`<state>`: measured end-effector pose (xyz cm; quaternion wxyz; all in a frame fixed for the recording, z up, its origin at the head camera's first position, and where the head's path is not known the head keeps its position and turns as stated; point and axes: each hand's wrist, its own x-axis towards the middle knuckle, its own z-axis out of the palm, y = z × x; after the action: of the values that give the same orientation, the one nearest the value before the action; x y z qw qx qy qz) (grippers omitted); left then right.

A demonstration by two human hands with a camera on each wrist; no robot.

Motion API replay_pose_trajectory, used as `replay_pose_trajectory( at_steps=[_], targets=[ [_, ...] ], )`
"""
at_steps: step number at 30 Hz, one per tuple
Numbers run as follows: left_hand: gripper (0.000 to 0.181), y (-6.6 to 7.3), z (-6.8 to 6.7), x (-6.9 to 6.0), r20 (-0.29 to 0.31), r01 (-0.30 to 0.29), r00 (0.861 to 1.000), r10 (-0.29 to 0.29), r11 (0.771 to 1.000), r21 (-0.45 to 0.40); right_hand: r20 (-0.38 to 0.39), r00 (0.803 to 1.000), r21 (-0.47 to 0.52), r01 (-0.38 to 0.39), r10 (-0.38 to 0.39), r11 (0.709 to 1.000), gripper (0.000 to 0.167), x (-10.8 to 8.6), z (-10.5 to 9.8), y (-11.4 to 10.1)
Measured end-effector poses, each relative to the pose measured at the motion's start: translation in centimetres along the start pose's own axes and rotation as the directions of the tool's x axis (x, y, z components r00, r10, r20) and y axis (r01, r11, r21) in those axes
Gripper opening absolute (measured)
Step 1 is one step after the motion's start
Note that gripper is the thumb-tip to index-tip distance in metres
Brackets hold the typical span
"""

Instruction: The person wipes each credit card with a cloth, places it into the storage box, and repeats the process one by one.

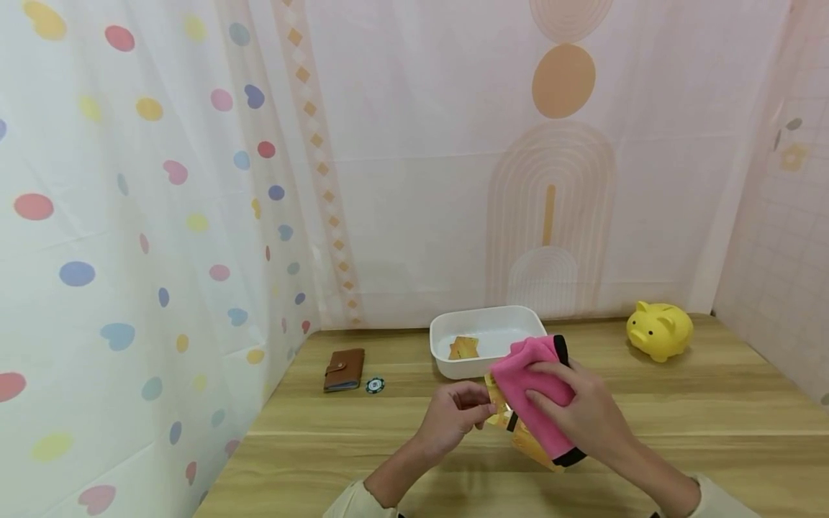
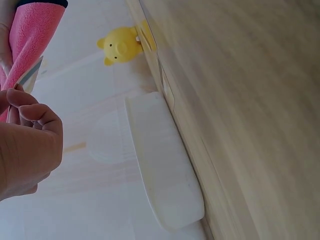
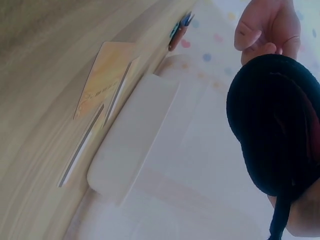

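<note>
My left hand pinches the left edge of a gold card between thumb and fingers, above the table. A folded pink cloth with black trim lies against that card and hides much of it. My right hand grips the cloth from the right, with fingers spread over it. In the left wrist view the card's edge shows beside the cloth. Below the hands, other gold cards lie on the table, partly covered by the cloth. The right wrist view shows one gold card flat there.
Behind the hands stands a white tray with gold cards inside. To the left lie a brown leather wallet and a green-and-white poker chip. A yellow piggy bank stands at the back right, near the curtain.
</note>
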<state>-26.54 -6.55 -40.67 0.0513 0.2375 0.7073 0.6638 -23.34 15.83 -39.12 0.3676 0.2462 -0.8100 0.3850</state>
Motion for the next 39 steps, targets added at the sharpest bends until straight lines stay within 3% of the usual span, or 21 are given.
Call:
replay_pose_trajectory(
  at_steps=[14,33,39],
  targets=[
    [0.018,-0.1,-0.4,0.1,-0.011,0.027,1.000,-0.026,1.000,0.014,-0.012,1.000,-0.006,0.000,0.000,1.000,0.034,0.1,-0.8,1.1],
    [0.017,-0.1,-0.7,0.0,-0.094,0.080,0.992,-0.081,0.997,-0.018,0.003,0.993,-0.042,-0.120,0.120,0.992,0.033,-0.1,-1.7,2.4],
    [0.014,-0.1,-1.2,0.4,-0.142,0.150,0.977,-0.160,0.986,-0.077,0.004,0.988,-0.034,-0.152,0.152,0.988,0.030,0.0,-2.1,2.7]
  ],
)
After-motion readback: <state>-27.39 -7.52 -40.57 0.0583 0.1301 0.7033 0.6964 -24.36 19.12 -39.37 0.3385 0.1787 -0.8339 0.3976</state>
